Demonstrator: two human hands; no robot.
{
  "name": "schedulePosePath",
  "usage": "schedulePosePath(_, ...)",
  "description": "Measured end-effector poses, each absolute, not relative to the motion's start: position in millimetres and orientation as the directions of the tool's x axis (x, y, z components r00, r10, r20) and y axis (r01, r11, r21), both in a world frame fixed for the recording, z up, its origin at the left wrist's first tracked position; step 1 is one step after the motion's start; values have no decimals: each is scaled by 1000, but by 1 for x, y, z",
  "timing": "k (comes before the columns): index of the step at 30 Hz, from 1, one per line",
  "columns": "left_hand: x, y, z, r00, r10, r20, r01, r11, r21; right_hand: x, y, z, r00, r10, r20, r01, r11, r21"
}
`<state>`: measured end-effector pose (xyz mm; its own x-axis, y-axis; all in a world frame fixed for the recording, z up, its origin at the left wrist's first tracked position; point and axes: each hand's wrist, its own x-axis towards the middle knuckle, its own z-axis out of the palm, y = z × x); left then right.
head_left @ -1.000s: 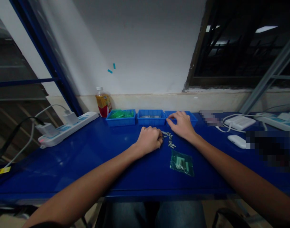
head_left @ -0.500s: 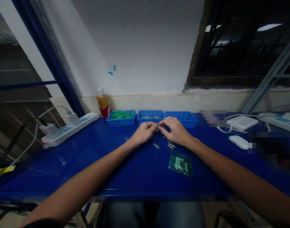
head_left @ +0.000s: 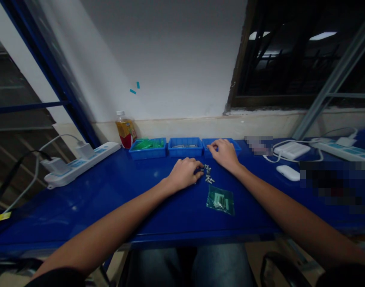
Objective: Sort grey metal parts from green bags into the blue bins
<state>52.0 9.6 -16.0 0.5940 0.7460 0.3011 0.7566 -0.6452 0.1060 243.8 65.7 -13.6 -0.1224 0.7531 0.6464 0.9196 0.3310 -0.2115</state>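
My left hand (head_left: 185,173) rests low over the blue tabletop, thumb and forefinger curled around a small metal piece (head_left: 202,170) at the edge of a loose group of small screws (head_left: 208,173). Up and to the right, my right hand (head_left: 225,153) is in front of and partly over the right blue bin (head_left: 236,149). Its thumb and fingers are bent together; anything between them is too small to make out. A clear bag (head_left: 220,200) with metal parts and a label lies nearer to me than the screws.
The middle blue bin (head_left: 185,152) holds metal pieces, and the left blue bin (head_left: 148,153) holds green bags. A drink bottle (head_left: 125,129) stands behind them by the wall. Power strips, one of them (head_left: 83,165) at left, a white case (head_left: 288,173) and cables lie at the sides.
My hands, together before, have parted. The right has moved forward to the right bin; the left has come down beside the screws, where a metal cylinder lay. The view has shifted slightly right.
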Motion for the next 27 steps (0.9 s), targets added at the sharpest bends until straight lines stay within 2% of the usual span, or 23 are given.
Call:
schedulePosePath(3, 56, 9, -15, 560, 784, 267, 794, -600, 98, 240, 65, -15, -126, 757, 641, 916, 337, -218)
schedulePosePath(6, 55, 10, -16, 525, 802, 284, 801, -579, 153, 237, 66, -16, -121, 757, 643, 914, 338, -226)
schedulePosePath(15, 43, 18, -14, 407, 781, 473, 712, -596, 371, 240, 67, -17, -84, 779, 622, 934, 279, -223)
schedulePosePath(18, 35, 25, -11, 346, 835, 428, 633, -544, 551, 233, 56, -12, -176, 732, 658, 879, 418, -230)
schedulePosePath(21, 28, 30, -9, 279, 888, 366, 511, -460, 726, 220, 40, -7, -389, 630, 673, 745, 645, -173)
schedulePosePath(24, 25, 31, -8, 285, 895, 342, 403, -436, 805, 208, 29, -6, -507, 551, 662, 665, 740, -106)
schedulePosePath(27, 26, 30, -7, 304, 898, 319, 393, -423, 816, 203, 25, -7, -522, 535, 664, 651, 753, -96)
